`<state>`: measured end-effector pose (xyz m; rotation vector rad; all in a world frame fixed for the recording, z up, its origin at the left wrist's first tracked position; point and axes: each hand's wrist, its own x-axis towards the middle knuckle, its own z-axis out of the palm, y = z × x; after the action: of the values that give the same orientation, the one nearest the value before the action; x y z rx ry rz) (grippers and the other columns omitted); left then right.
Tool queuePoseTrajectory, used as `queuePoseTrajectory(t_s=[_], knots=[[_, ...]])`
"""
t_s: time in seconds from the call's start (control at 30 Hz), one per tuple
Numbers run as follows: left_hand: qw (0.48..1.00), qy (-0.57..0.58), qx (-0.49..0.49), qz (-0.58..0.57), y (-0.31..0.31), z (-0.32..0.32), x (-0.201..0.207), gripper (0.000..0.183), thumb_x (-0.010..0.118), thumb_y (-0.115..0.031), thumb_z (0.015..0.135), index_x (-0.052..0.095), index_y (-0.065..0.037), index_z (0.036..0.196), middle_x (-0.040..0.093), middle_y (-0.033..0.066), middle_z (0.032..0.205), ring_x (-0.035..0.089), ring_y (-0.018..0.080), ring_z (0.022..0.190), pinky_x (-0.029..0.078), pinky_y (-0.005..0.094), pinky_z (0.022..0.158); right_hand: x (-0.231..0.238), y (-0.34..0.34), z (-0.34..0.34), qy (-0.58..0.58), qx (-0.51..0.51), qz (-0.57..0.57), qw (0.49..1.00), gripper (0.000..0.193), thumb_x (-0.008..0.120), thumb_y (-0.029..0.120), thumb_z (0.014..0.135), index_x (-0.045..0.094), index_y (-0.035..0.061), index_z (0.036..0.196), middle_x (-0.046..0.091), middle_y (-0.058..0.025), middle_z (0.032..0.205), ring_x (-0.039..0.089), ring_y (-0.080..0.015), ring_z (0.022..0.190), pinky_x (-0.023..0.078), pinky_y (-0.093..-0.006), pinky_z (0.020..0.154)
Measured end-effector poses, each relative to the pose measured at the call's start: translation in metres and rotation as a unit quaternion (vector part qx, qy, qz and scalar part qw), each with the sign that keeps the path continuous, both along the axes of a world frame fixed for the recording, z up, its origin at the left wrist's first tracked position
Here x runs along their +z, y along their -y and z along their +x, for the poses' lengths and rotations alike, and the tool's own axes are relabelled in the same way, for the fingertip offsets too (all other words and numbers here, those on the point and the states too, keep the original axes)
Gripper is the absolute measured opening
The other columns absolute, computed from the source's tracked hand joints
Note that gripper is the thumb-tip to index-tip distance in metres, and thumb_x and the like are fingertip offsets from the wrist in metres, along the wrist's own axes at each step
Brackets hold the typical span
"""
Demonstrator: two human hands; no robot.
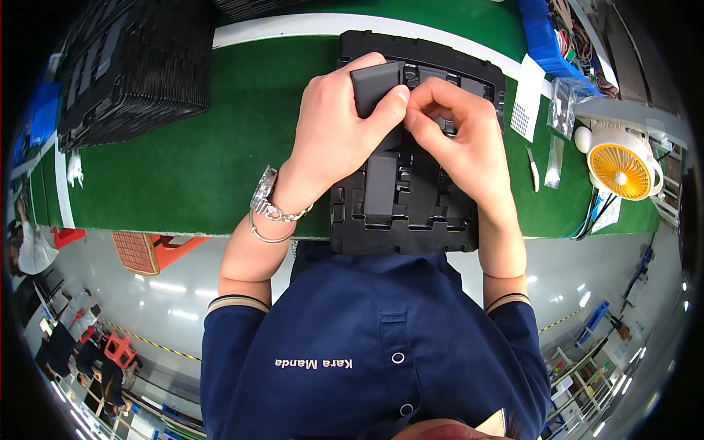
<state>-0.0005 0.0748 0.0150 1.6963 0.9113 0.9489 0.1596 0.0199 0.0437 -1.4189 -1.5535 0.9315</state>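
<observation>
My left hand [331, 121] is closed around a flat, black rectangular block [375, 84], with the thumb along its near right edge. Beside that edge, my right hand [466, 132] has thumb and index finger pinched together. Whatever lies between those fingertips, if anything, is too small to make out. Both hands are above a black moulded plastic tray [411, 238] that overhangs the table's near edge. In the tray's near left pocket lies a similar black block [380, 183]; my hands hide part of the tray.
A tall stack of black trays [139, 66] stands at the left of the green table [249, 147]. On the right are a label sheet [526, 99], a white-handled cutter [533, 170], clear plastic bags [562, 110] and a yellow-white fan [620, 169]. A blue bin [546, 44] holds wires.
</observation>
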Motion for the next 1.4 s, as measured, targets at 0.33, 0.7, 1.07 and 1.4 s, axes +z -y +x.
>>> queuePoseTrajectory(t_s=[0.33,0.7,1.07,1.4], knots=[[0.999,0.008,-0.019,-0.035,-0.002,-0.001,-0.004,0.028,0.064,-0.023,0.085,0.051,-0.003,0.070,0.042,0.0039,0.051,0.038,0.0144,0.046,0.033,0.0312,0.046,0.001,-0.001,0.001,0.042,0.008,0.018,0.999,0.008,0.064,0.005,0.078,0.060,-0.0014,0.077,0.059,-0.0051,0.065,0.055,-0.0130,0.059,0.045,-0.0272,0.057],[0.995,0.078,-0.004,-0.063,0.002,0.003,-0.004,0.026,0.063,-0.020,0.087,0.053,-0.001,0.072,0.046,-0.0002,0.054,0.040,0.0083,0.052,0.035,0.0276,0.048,-0.005,0.002,-0.001,-0.083,-0.003,-0.037,0.996,0.011,0.063,0.009,0.086,0.060,-0.0006,0.082,0.059,-0.0012,0.071,0.053,-0.0079,0.066,0.046,-0.0237,0.063],[0.989,0.105,-0.003,-0.105,0.001,0.000,-0.003,0.026,0.063,-0.018,0.087,0.053,-0.001,0.071,0.051,-0.0009,0.057,0.045,0.0064,0.055,0.038,0.0258,0.051,-0.008,-0.001,0.001,-0.195,0.044,-0.112,0.973,0.022,0.059,0.020,0.097,0.060,-0.0006,0.087,0.058,0.0002,0.075,0.051,-0.0067,0.070,0.044,-0.0230,0.068],[0.982,0.143,-0.047,-0.112,0.002,-0.002,0.002,0.020,0.061,-0.013,0.088,0.056,0.000,0.074,0.060,0.0016,0.062,0.054,0.0067,0.058,0.044,0.0247,0.054,-0.008,0.000,0.001,-0.214,0.048,-0.111,0.969,0.022,0.059,0.018,0.097,0.061,-0.0011,0.086,0.059,-0.0003,0.076,0.053,-0.0067,0.071,0.045,-0.0228,0.068]])
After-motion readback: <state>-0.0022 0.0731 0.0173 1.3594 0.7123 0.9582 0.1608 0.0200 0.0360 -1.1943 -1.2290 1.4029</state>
